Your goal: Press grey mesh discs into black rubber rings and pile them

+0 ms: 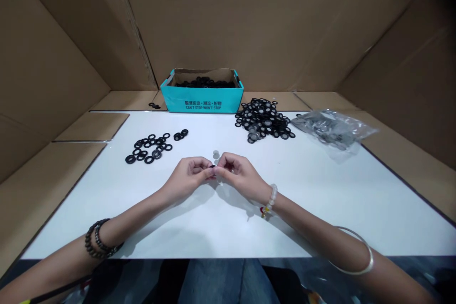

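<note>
My left hand (188, 175) and my right hand (241, 176) meet over the middle of the white table (278, 213), both closed in a pinch. Between their fingertips is a small black ring (213, 166), mostly covered by the fingers. Just beyond the fingertips lie small translucent grey discs (215, 154). To the left, loose black rings (149, 159) are spread out, with a small cluster of rings (181, 135) beside them. Farther right is a heap of black rings (263, 118), many with grey centres.
At the back stands a turquoise box (203, 99) holding more black pieces. A clear plastic bag (331, 128) with grey discs lies at the right. Cardboard walls (270, 23) enclose the table, and a few black rings (154, 105) rest on the cardboard at back left.
</note>
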Demonstrator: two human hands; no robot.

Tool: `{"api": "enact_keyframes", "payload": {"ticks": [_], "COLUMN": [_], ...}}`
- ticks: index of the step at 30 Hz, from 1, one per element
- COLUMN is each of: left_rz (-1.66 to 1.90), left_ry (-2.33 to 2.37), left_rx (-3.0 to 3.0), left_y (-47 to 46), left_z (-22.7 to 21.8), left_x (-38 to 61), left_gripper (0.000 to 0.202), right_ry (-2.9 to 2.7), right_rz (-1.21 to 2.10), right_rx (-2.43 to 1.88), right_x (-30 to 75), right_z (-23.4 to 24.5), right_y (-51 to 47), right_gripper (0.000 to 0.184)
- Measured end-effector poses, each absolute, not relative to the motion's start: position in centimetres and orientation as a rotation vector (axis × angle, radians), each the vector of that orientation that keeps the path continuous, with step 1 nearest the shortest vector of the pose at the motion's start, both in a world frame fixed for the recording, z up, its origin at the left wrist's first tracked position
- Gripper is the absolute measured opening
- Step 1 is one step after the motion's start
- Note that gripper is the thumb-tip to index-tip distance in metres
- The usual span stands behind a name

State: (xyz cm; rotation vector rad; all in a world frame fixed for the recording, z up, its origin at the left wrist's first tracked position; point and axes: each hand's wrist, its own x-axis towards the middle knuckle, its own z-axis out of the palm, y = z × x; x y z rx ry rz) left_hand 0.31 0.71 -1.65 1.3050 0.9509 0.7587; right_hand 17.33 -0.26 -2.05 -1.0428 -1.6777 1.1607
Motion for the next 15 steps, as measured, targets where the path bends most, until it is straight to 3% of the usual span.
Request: {"api": "enact_keyframes", "payload": {"ticks": [8,15], "left_rz": [0.875,1.014], "left_ry": [1.044,1.074], "left_rx": [1.403,1.267], "left_y": [0.71,0.16], "left_z": [-1.25,-1.45], "left_x": [0.36,0.66], "left_gripper": [0.014,0.014], "right_ry": [-1.76,-1.646], "right_rz": [0.853,0.994], "right_rx": [-1.089,-1.146], "right_x": [16.71,16.2], "right_z": [-1.42,-2.02], "right_y": [-1.03,-1.28], "right_gripper": [0.02,0.023]}}
